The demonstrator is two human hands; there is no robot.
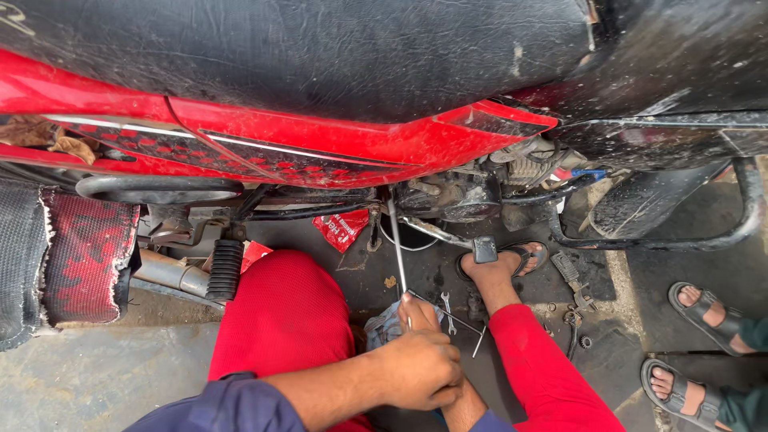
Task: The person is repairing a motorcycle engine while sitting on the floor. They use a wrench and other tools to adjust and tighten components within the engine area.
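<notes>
Long rod [398,252]: a thin metal tool whose long axis runs from the near hands up and far to the red motorcycle's engine [452,196].
Left hand [418,368]: nearer the rod's near end, its grip clenched round the handle (thumb pointing up along the shaft).
Right hand [458,410]: tucked beneath the left, mostly hidden; I cannot tell whether its grip is clenched.
Small spanner [448,312]: on the floor just right of the rod.

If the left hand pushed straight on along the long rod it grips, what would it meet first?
The left hand grips a long metal rod aimed up at the motorcycle's underside. It would likely first meet the engine casing where the rod's tip ends, though depth there is unclear.
</notes>
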